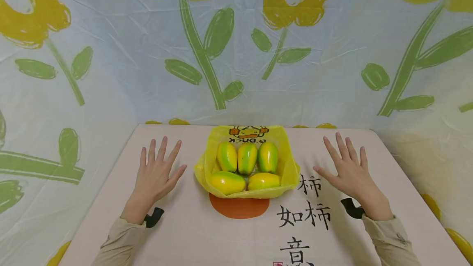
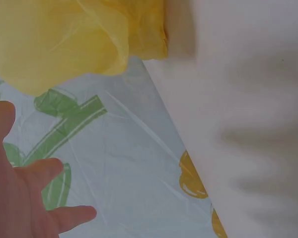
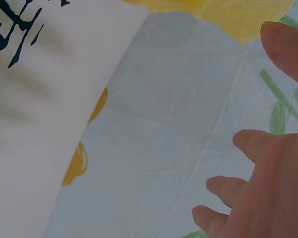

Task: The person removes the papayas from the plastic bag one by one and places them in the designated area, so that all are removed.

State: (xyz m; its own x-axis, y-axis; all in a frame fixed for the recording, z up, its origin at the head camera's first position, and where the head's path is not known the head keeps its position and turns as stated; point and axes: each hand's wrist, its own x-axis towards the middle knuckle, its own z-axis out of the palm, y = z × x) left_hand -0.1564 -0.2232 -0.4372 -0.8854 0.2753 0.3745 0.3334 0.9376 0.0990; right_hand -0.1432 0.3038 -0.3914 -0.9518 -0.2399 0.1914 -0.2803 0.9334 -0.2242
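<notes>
A yellow plastic bag (image 1: 255, 194) with a duck print and upside-down lettering lies with its mouth open at the middle of the table. Inside it are several yellow-green fruits that look like mangoes (image 1: 246, 158), in two rows. To the left of the bag is my left hand (image 1: 157, 173), fingers spread and holding nothing. My right hand (image 1: 349, 171) is on the other side, its fingers also spread and nothing in its grasp. Both hands are apart from the bag. Part of the bag (image 2: 64, 44) also shows in the left wrist view, beyond the left hand (image 2: 20, 198).
A pale cloth (image 1: 177, 233) covers the table, printed with an orange-red shape (image 1: 240, 210) and black characters (image 1: 304, 216). Behind and beside it hangs a white sheet (image 1: 148, 24) with flowers. Dark wrist-camera mounts (image 1: 154, 217) sit at both wrists.
</notes>
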